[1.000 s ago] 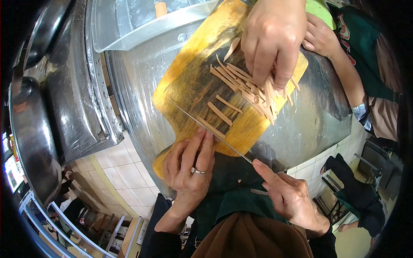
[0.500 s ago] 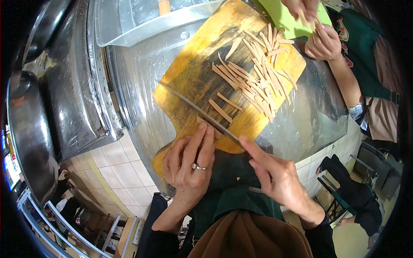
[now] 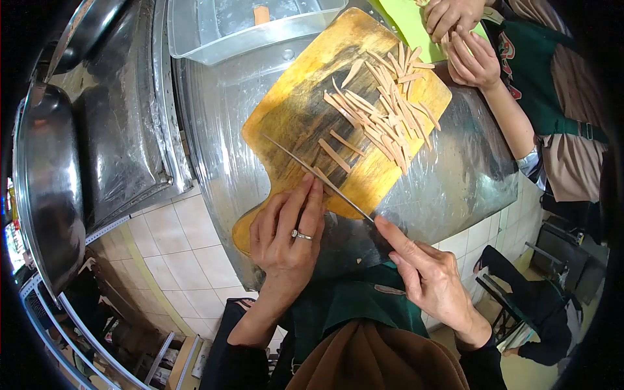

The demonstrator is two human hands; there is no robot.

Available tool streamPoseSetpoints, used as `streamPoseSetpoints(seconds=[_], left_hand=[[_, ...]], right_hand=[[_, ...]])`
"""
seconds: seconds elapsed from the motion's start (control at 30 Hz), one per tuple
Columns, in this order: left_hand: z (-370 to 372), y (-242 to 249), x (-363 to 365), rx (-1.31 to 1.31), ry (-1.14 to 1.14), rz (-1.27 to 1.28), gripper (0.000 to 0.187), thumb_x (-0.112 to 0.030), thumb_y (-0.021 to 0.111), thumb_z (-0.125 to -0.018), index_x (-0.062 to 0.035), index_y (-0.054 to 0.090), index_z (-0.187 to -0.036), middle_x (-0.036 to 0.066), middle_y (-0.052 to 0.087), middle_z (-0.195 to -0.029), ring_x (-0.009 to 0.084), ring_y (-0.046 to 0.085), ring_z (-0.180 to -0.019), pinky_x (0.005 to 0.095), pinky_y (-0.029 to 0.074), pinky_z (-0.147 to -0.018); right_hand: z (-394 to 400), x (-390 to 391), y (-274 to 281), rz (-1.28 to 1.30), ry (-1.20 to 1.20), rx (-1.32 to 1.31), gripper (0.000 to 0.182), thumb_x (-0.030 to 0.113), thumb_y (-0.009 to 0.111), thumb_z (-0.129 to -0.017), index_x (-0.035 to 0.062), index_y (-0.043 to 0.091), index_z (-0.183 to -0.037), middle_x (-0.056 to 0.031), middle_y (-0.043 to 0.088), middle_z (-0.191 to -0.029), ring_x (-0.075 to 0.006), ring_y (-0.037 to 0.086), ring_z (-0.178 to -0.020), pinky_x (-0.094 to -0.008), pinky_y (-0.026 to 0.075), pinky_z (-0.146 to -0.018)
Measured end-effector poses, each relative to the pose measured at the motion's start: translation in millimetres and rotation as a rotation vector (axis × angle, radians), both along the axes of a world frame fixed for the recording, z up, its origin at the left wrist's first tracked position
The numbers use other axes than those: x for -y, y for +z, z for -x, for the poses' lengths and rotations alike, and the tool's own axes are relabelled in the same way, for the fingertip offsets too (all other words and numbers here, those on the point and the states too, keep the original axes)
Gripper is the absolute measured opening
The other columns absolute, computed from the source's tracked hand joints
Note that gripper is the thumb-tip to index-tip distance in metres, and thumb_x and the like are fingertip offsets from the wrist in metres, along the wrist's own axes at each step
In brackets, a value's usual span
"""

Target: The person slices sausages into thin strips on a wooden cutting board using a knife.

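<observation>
My right hand (image 3: 435, 273) grips a long thin knife (image 3: 325, 183), its index finger stretched along the spine. The blade slants over the lower part of a wooden cutting board (image 3: 296, 84). Right beside the blade, my left hand (image 3: 286, 234), with a ring on one finger, presses its bent fingertips down on a tan-pink food piece that they mostly hide. Just beyond the knife lie two separate cut strips (image 3: 335, 156). Farther up the board spreads a loose heap of similar thin strips (image 3: 390, 117).
A clear plastic tub (image 3: 253, 42) holding a tan piece (image 3: 261, 15) stands at the far left of the metal table (image 3: 214, 110). At the upper right, a co-worker's hands (image 3: 465, 52) work over a green board (image 3: 400, 19). Metal pans (image 3: 49, 188) stand left.
The knife has drawn back toward the lower right, and its tip now lies over the board. The co-worker's hands have moved down and closer together. The view has shifted slightly.
</observation>
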State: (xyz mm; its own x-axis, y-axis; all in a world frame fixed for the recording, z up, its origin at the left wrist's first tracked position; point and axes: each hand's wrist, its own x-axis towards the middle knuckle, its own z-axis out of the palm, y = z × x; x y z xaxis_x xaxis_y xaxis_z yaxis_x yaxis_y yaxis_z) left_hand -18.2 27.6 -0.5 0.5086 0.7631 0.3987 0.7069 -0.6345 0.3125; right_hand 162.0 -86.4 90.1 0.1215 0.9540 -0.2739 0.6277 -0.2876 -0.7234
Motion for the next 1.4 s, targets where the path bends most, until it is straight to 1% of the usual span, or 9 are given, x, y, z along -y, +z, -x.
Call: streamPoseSetpoints(seconds=[0.6,0.77,0.87,0.9,0.97,1.07,1.1,1.23,1.4], left_hand=[[0.4,0.1,0.1,-0.010,-0.004,-0.001,0.040,-0.012,0.081,-0.080,-0.0151,0.076,-0.119,-0.005,0.074,-0.122,0.0165,0.066,-0.100,0.0299,0.050,-0.086],[-1.5,0.4,0.6,-0.006,0.005,-0.007,0.040,-0.011,0.081,-0.080,-0.0141,0.075,-0.120,-0.005,0.073,-0.121,0.0170,0.066,-0.104,0.0309,0.049,-0.088],[1.7,-5.8,4.7,0.010,0.010,-0.046,0.040,-0.011,0.080,-0.082,-0.0139,0.073,-0.121,-0.004,0.073,-0.123,0.0172,0.066,-0.107,0.0312,0.049,-0.089],[2.3,-7.6,5.6,0.018,0.011,-0.046,0.039,-0.011,0.079,-0.083,-0.0138,0.073,-0.121,-0.004,0.072,-0.123,0.0175,0.066,-0.107,0.0316,0.049,-0.089],[2.9,-12.2,7.0,0.036,0.012,-0.045,0.038,-0.012,0.079,-0.084,-0.0136,0.073,-0.121,-0.004,0.071,-0.125,0.0179,0.065,-0.107,0.0323,0.049,-0.090],[-2.0,-7.0,2.1,0.067,0.022,-0.059,0.036,-0.013,0.077,-0.086,-0.0125,0.073,-0.122,-0.003,0.071,-0.125,0.0193,0.065,-0.109,0.0340,0.049,-0.091],[-2.1,-6.1,1.9,0.086,0.023,-0.047,0.035,-0.013,0.077,-0.086,-0.0122,0.073,-0.121,-0.003,0.071,-0.124,0.0200,0.065,-0.108,0.0346,0.049,-0.090],[-7.9,2.6,-2.1,0.151,0.026,0.034,0.029,-0.012,0.076,-0.088,-0.0120,0.073,-0.117,0.001,0.072,-0.119,0.0248,0.066,-0.108,0.0377,0.050,-0.091],[-24.5,1.1,-21.0,0.208,-0.025,0.093,0.026,-0.012,0.075,-0.090,-0.0100,0.071,-0.115,0.006,0.071,-0.116,0.0287,0.067,-0.105,0.0390,0.052,-0.089]], right_hand=[[8.5,-23.0,-25.2,-0.027,0.018,0.057,0.068,0.002,0.064,-0.096,0.0238,0.044,-0.157,-0.0194,0.064,-0.069,-0.0371,0.067,-0.058,-0.0471,0.058,-0.057],[1.2,-51.1,-25.3,0.005,-0.035,-0.152,0.061,0.002,0.058,-0.099,0.0190,0.043,-0.157,-0.0281,0.070,-0.106,-0.0471,0.069,-0.086,-0.0471,0.059,-0.072],[-4.1,-50.7,-22.5,0.036,-0.068,-0.192,0.052,0.009,0.053,-0.104,0.0161,0.045,-0.156,-0.0286,0.066,-0.124,-0.0458,0.066,-0.104,-0.0454,0.058,-0.076],[-9.0,-47.7,-27.3,0.026,-0.075,-0.185,0.051,0.010,0.053,-0.105,0.0161,0.046,-0.156,-0.0282,0.068,-0.121,-0.0434,0.070,-0.101,-0.0441,0.057,-0.076],[-19.2,-49.7,-19.6,0.164,-0.120,-0.198,0.048,0.014,0.051,-0.107,0.0177,0.048,-0.156,-0.0247,0.074,-0.105,-0.0238,0.075,-0.085,-0.0381,0.056,-0.079],[-39.1,-53.2,-4.2,0.177,-0.147,-0.262,0.048,0.015,0.051,-0.108,0.0188,0.048,-0.156,-0.0221,0.074,-0.096,-0.0142,0.067,-0.080,-0.0346,0.054,-0.079],[-44.4,-51.0,-10.6,0.127,-0.155,-0.229,0.049,0.017,0.054,-0.107,0.0201,0.049,-0.155,-0.0206,0.075,-0.092,-0.0217,0.072,-0.077,-0.0369,0.055,-0.076],[-53.8,-38.3,-27.6,-0.252,-0.091,0.040,0.050,0.018,0.060,-0.103,0.0211,0.052,-0.153,-0.0185,0.072,-0.083,-0.0347,0.071,-0.072,-0.0427,0.055,-0.070],[-52.3,-19.2,-27.1,-0.326,-0.090,0.330,0.051,0.024,0.067,-0.099,0.0245,0.056,-0.149,-0.0181,0.070,-0.081,-0.0384,0.069,-0.070,-0.0467,0.054,-0.066]])
